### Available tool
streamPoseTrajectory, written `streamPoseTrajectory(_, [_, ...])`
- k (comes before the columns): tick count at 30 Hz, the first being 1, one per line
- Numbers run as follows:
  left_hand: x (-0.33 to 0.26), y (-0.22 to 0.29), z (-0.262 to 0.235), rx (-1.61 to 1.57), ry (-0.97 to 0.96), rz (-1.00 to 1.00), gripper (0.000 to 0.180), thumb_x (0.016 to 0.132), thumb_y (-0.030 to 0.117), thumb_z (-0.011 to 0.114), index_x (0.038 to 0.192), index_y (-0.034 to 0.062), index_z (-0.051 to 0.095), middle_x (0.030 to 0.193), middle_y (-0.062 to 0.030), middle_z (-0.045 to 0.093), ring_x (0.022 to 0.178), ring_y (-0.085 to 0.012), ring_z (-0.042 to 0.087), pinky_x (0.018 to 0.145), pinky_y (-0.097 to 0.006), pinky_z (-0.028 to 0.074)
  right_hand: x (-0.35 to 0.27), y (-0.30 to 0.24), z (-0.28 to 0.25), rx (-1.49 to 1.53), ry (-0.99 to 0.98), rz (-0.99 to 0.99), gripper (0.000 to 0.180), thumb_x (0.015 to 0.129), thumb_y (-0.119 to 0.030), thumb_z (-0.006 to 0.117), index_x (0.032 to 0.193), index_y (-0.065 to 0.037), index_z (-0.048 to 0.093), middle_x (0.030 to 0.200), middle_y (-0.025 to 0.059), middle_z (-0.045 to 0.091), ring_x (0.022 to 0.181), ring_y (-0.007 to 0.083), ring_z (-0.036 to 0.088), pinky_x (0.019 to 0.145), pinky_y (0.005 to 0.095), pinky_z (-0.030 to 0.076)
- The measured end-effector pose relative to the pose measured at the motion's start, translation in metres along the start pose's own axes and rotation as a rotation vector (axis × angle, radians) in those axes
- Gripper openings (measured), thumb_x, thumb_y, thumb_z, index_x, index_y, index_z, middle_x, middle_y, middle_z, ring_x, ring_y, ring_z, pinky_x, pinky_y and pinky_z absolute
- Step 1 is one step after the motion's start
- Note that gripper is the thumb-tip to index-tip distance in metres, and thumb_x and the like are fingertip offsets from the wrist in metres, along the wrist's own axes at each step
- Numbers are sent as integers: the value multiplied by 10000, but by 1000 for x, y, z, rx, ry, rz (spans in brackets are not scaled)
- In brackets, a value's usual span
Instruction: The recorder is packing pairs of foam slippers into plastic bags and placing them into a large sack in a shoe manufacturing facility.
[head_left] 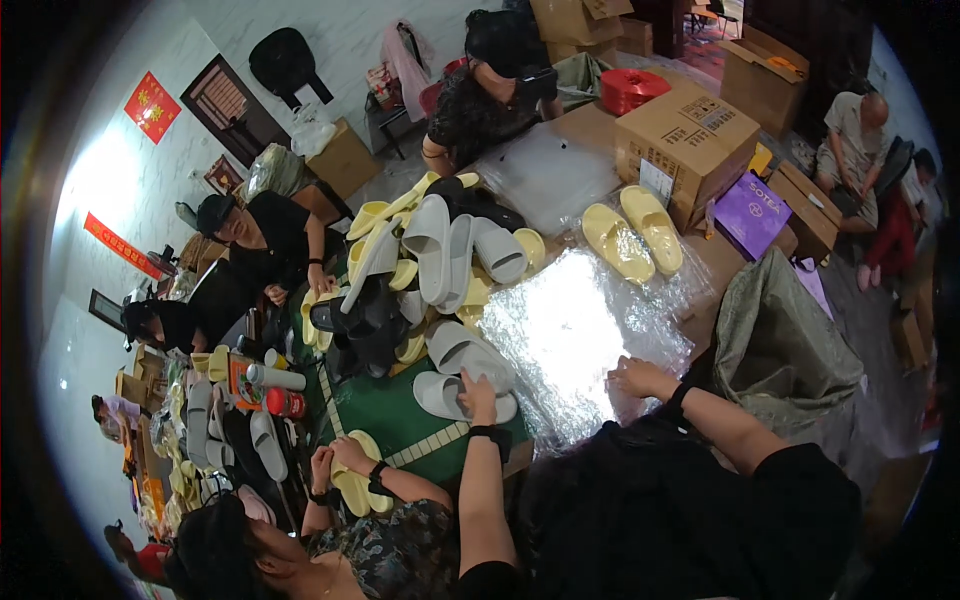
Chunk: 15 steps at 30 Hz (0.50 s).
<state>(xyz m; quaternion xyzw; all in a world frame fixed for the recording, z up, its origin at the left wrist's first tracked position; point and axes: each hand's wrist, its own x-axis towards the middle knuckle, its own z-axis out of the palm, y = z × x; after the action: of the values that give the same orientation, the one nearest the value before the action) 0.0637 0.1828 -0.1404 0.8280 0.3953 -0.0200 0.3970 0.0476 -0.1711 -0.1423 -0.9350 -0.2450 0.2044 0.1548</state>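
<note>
My left hand (478,397) is at a pair of light grey slippers (437,396) near the table's front edge, its fingers closed over one of them. Just beyond it, more grey slippers (462,352) lean against a big heap. My right hand (638,379) rests at the right edge of a stack of clear plastic bags (560,330), fingers curled on the film. Glare whitens the middle of the stack. Past the bags, two pale yellow slippers (634,240) lie side by side on clear plastic.
The heap holds yellow, grey and black slippers (372,320). At my left, a co-worker's hands (345,460) hold yellow slippers (362,480); others sit across the table. A cardboard box (688,150), a purple bag (752,220) and a grey-green sack (780,330) are on the right.
</note>
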Motion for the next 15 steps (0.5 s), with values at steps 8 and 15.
streamPoseTrajectory(8, [74, -56, -29, -60, -208, 148, 620, 852, 327, 434, 1387, 158, 171, 1296, -307, 310, 1142, -409, 393, 934, -420, 338, 2, -27, -7, -27, 5, -9, 396, 751, -176, 514, 1145, -214, 522, 1125, 158, 448, 1048, 372, 453, 790, 474, 449])
streamPoseTrajectory(15, [21, -2, -1, -408, 274, 108, 556, 830, 134, 440, 1284, -123, 249, 1251, -336, 347, 1121, -432, 395, 944, -412, 325, -11, -5, 5, -26, 49, 9, 477, 717, -175, 553, 1187, -204, 479, 1206, 172, 409, 1129, 384, 399, 820, 491, 434])
